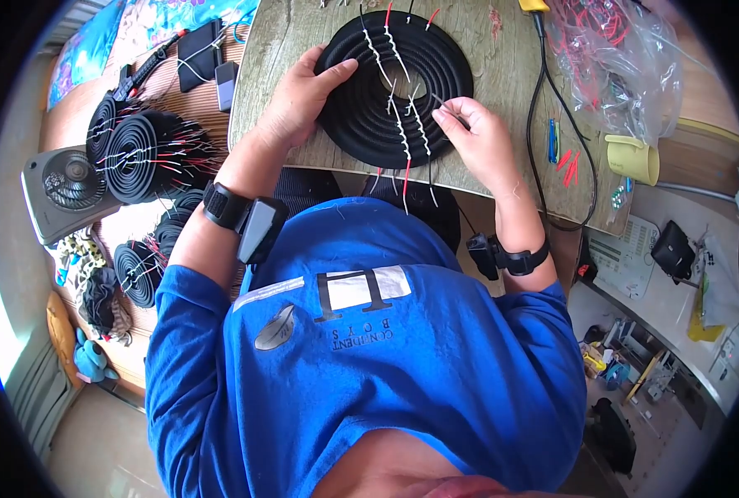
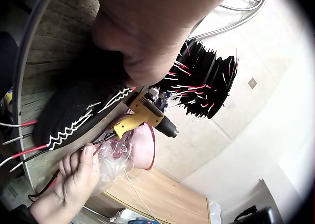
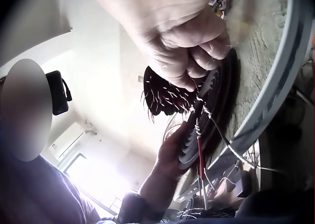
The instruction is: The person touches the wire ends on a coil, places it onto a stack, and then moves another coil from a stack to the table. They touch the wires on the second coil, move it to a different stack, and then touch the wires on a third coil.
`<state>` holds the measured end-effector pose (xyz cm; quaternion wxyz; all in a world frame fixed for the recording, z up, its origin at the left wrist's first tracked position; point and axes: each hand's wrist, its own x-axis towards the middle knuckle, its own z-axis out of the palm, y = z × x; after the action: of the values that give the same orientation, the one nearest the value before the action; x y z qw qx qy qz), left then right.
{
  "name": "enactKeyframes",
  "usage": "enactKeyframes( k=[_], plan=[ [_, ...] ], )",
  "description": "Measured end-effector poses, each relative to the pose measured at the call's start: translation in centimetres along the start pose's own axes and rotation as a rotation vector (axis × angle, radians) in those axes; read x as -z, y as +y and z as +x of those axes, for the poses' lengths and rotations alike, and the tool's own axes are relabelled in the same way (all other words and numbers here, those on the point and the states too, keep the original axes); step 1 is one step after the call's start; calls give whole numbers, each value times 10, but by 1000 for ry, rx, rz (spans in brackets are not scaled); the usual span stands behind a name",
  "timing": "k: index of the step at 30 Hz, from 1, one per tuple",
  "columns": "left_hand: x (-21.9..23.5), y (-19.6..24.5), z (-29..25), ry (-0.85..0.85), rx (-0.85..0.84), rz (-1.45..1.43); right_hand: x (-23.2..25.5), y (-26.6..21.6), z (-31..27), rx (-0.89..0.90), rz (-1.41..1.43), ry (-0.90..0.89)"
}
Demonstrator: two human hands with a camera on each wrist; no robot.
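Note:
A flat black coil of ribbed tube [image 1: 361,108] lies on a wooden table [image 1: 286,33], bound across its rings with white and red wire ties. My left hand [image 1: 324,70] holds the coil's left rim, thumb on top of the rings. My right hand [image 1: 442,112] pinches a thin wire tie [image 1: 436,101] at the coil's right side. In the right wrist view the right fingers [image 3: 197,52] curl over the wire on the coil [image 3: 216,101], and the left hand [image 3: 170,152] grips the far rim. The left wrist view shows the coil [image 2: 74,111] and the right hand [image 2: 78,170].
A plastic bag of red wires [image 1: 610,50], a yellow-handled tool [image 2: 142,118], a black cable [image 1: 539,124] and a pale yellow cup [image 1: 632,158] sit at the table's right. Several bound coils [image 1: 145,153] and a small fan [image 1: 66,187] lie on the bench at left.

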<state>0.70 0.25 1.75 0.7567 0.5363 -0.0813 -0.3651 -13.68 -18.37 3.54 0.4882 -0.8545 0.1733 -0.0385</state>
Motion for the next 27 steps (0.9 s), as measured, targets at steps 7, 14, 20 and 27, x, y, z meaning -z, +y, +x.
enactKeyframes(
  k=[7, 14, 20, 27],
  plan=[
    [1, -2, 1, 1, -9, -4, 25, 1, -2, 34, 161, 108],
    [-7, 10, -4, 12, -23, -108, 51, 14, 0, -30, 250, 319],
    [-21, 21, -8, -94, 49, -199, 36, 8, -6, 26, 142, 204],
    [-32, 14, 5, 48, -37, -105, 32, 21, -9, 12, 291, 127]
  ],
)
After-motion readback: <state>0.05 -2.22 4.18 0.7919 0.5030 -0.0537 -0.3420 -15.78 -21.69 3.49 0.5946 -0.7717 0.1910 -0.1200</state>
